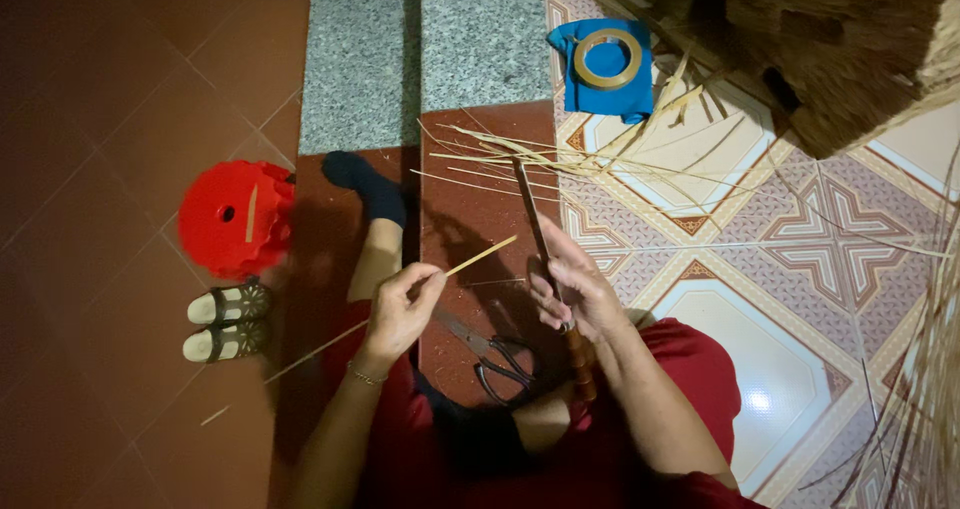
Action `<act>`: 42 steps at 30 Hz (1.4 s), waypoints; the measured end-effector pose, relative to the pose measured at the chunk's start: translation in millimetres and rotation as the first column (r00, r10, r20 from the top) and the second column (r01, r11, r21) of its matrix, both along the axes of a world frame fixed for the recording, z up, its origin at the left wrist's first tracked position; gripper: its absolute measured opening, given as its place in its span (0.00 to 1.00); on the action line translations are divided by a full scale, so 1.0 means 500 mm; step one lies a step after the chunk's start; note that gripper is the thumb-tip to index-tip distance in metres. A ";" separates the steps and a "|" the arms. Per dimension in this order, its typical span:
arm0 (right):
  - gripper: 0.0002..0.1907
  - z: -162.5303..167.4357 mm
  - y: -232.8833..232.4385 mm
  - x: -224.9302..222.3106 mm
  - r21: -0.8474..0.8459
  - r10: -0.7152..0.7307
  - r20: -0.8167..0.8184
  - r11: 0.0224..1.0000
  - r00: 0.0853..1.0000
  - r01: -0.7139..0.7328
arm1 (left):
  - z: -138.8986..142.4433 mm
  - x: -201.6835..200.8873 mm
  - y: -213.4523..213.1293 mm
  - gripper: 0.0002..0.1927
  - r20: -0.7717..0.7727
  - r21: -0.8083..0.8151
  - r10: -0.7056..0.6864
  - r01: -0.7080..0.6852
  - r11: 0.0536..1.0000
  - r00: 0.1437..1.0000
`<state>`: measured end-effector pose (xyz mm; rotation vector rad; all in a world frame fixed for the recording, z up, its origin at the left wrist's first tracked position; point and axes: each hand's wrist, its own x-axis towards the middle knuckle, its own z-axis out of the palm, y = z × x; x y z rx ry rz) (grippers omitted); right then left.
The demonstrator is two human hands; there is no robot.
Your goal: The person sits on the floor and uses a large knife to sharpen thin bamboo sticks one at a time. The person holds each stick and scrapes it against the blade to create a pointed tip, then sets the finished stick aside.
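A person in red clothing is sitting on the floor and looking down at both hands. The left hand (400,309) is pinching a thin bamboo strip (395,309) between thumb and fingertips; the strip is slanting from the lower left, near the knee, up to the right. The right hand (575,289) is wrapping its fingers shut around a long knife (545,259), gripping it just above its ringed wooden handle, and the dark blade is pointing up and away from the body. Between the two hands, black-handled scissors (495,354) are lying on the dark red step (480,169). A foot in a dark sock (370,184) is resting farther out. To the left, a pair of sandals (228,321) is sitting side by side on the reddish-brown floor tiles (110,99), just below an overturned red plastic stool (235,219) with a sliver of bamboo lying on top. Beyond the blade tip, loose bamboo slivers (560,154) are lying scattered across the step's edge and onto the patterned floor tiles (800,229). Farther off, a roll of tape (607,59) is lying on a folded blue cloth (600,94), beside grey granite slabs (410,49). At the top right a woven straw object (830,49) is filling the corner; I cannot tell whether it holds anything. More strands are fanning along the right edge.
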<state>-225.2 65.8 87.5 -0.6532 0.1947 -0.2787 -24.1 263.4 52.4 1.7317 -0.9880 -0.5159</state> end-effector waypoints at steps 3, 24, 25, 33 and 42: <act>0.45 -0.011 0.024 0.014 0.028 0.087 0.045 0.996 0.995 -0.089 | 0.027 -0.028 -0.026 0.06 0.028 -0.112 -0.067 0.070 0.991 0.997; 0.42 0.002 0.022 0.006 -0.193 0.066 -0.188 0.976 0.980 -0.103 | 0.119 -0.062 -0.093 0.03 -0.010 -0.234 -0.108 0.103 0.967 0.994; 0.42 -0.003 0.028 0.000 -0.199 0.057 -0.191 0.975 0.980 -0.095 | 0.121 -0.062 -0.091 0.04 -0.010 -0.245 -0.124 0.117 0.962 0.992; 0.39 -0.005 0.055 -0.027 0.088 0.230 0.038 0.969 0.972 -0.233 | 0.139 -0.066 -0.077 0.03 -0.032 -0.227 -0.162 0.151 0.962 0.986; 0.39 0.007 0.063 -0.027 0.065 0.183 0.036 0.981 0.982 -0.185 | 0.153 -0.073 -0.081 0.03 -0.016 -0.196 -0.140 0.135 0.971 0.990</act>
